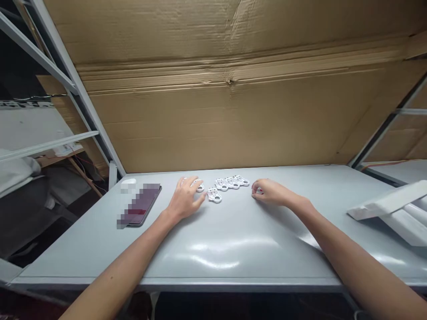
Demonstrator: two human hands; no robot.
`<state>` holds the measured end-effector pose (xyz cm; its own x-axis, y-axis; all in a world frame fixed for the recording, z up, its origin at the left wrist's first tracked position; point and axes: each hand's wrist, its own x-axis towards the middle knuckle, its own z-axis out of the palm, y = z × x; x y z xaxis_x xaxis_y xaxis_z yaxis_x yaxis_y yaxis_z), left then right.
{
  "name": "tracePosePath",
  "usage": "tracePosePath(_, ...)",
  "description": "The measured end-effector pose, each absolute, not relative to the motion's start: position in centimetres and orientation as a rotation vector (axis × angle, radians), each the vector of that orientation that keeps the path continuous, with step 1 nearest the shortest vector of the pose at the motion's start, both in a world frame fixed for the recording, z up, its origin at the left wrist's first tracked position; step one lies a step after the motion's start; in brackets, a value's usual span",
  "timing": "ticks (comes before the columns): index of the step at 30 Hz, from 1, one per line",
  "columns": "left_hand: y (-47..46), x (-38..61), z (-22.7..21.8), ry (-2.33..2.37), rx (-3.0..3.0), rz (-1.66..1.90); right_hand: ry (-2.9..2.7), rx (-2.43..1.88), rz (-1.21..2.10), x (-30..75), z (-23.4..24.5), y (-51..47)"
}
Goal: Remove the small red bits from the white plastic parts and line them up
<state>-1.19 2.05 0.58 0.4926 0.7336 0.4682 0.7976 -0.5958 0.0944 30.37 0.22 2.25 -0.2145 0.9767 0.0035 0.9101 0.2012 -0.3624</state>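
Small flat white plastic pieces, each with a ring-shaped end, lie at the middle of the tabletop. Several overlap in a row point(231, 182), and a single piece point(214, 195) sits nearer to me. My left hand point(185, 197) is over the left end of the group with its fingers spread, its thumb beside the single piece. Under its fingertips more white pieces point(199, 186) show in part. To the right of the row, my right hand point(271, 192) is closed in a pinch near the table surface. A bit of a small white piece point(259, 191) shows between its fingers; the rest is hidden.
A dark phone point(145, 205), partly blurred, lies on the left of the grey table point(213, 266), with a small white object point(128, 185) behind it. Long white profiles point(396, 206) lie at the right. A cardboard wall point(220, 124) closes the back; metal frame posts point(83, 98) stand at the sides.
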Motion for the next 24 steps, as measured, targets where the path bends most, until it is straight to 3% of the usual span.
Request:
tracePosePath(4, 3.5, -2.8, 0.2, -1.905, -2.128, -0.563, -2.238, -1.788, 0.442, 30.0, 2.4, 0.0)
tracePosePath(9, 4.1, -3.8, 0.1, -2.199, -1.990, -0.472, -2.117, -1.735, 0.433, 29.9, 2.4, 0.3)
tracePosePath(18, 2.7, -2.3, 0.4, -1.549, -2.607, -0.590, -1.834, -1.403, 0.754, 27.9, 3.1, 0.0)
tracePosePath(24, 0.4, -0.6, 0.4, -1.094, -3.008, -0.334, -1.677, -1.208, 1.057, 25.5, 1.5, 0.0)
